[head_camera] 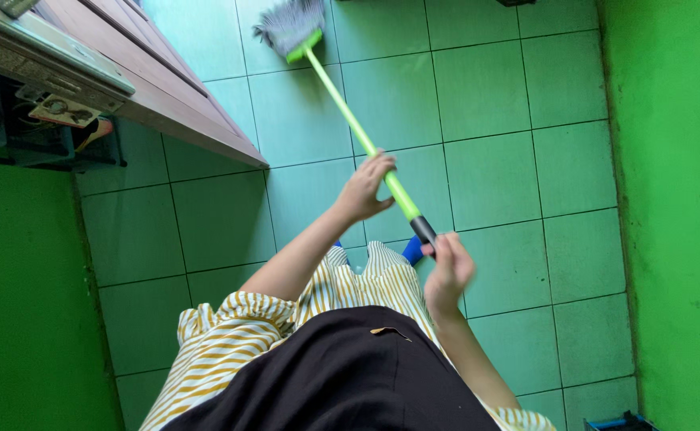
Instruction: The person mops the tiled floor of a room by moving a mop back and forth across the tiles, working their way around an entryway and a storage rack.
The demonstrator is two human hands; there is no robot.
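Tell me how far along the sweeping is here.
Done: cannot be judged; the tiled floor shows no visible dirt or pile. In hand: both hands grip the green broom, the left hand mid-handle and the right hand at the black end, with the grey bristles on the floor near the wooden door. Left: the pictures do not show.

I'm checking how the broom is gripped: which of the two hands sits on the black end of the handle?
The right hand: it closes on the black end cap of the broom. The left hand grips farther down, on the green shaft toward the bristles.
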